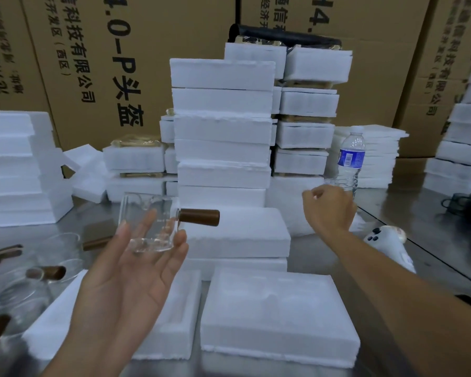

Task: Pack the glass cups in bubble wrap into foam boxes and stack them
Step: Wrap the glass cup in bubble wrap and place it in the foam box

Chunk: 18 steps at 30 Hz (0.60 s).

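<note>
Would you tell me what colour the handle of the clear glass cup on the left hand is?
Dark brown handle, seen best in the head view.

Glass cup [147,210] on upturned left hand [131,270], foam boxes [223,126] behind

Bright, diffuse light is washing out the white foam boxes [223,104] beyond the left hand [131,270], flattening their edges. The steel table [310,251] beside the right hand [329,210] is giving off dull glare. The glass cup [147,224] on the left fingertips is blurring. The wide lens is bending the cartons [93,63] behind; overall focus is looking soft
</note>
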{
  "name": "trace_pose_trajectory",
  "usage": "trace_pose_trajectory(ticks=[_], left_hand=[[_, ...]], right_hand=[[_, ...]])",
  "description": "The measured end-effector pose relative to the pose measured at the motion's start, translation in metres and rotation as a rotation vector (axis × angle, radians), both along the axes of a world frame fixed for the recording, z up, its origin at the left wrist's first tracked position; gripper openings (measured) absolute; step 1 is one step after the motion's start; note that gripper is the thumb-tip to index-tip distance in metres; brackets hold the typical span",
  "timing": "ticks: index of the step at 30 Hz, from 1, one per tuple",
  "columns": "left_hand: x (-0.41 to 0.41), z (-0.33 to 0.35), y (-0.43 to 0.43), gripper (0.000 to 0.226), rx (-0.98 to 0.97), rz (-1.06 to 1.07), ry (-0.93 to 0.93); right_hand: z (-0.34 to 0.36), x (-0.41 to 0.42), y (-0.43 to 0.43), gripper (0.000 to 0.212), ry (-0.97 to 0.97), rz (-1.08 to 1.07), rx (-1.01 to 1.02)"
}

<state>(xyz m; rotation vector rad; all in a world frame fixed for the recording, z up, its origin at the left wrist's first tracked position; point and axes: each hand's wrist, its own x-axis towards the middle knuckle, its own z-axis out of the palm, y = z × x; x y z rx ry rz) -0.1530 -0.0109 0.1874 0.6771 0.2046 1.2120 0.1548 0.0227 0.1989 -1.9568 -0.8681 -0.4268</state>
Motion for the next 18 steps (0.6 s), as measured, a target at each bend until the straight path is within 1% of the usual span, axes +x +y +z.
trace_pose_trajectory(ticks=[2,3,6,8,10,12,14,16,18], left_hand=[[-0.003,0.002,-0.001,0.033,0.009,-0.008,-0.031],[-0.003,0.004,-0.003,0.03,0.012,-0.024,-0.05],[-0.005,0.006,-0.005,0.025,-0.019,-0.053,-0.126],[-0.008,0.008,-0.006,0.028,-0.041,-0.056,-0.163],[-0.011,0.01,-0.006,0.034,-0.072,-0.04,-0.199],[-0.015,0.011,-0.004,0.046,-0.097,-0.025,-0.255],[-0.02,0.01,-0.001,0.055,-0.103,-0.045,-0.335],[-0.028,0.01,0.001,0.06,-0.082,-0.07,-0.391],[-0.035,0.01,0.005,0.06,-0.054,-0.075,-0.433]], right_hand=[[0.02,-0.011,-0.009,0.02,0.049,0.042,0.146],[0.028,-0.017,-0.014,0.017,0.048,0.085,0.213],[0.045,-0.043,-0.034,0.015,0.054,0.323,0.357],[0.046,-0.07,-0.052,0.02,0.041,0.531,0.409],[0.039,-0.099,-0.07,0.022,-0.048,0.702,0.415],[0.026,-0.122,-0.084,0.017,-0.166,0.827,0.33],[0.012,-0.138,-0.094,0.013,-0.263,0.936,0.114],[-0.001,-0.149,-0.099,0.025,-0.398,0.989,-0.132],[-0.009,-0.157,-0.101,0.027,-0.513,1.026,-0.294]])
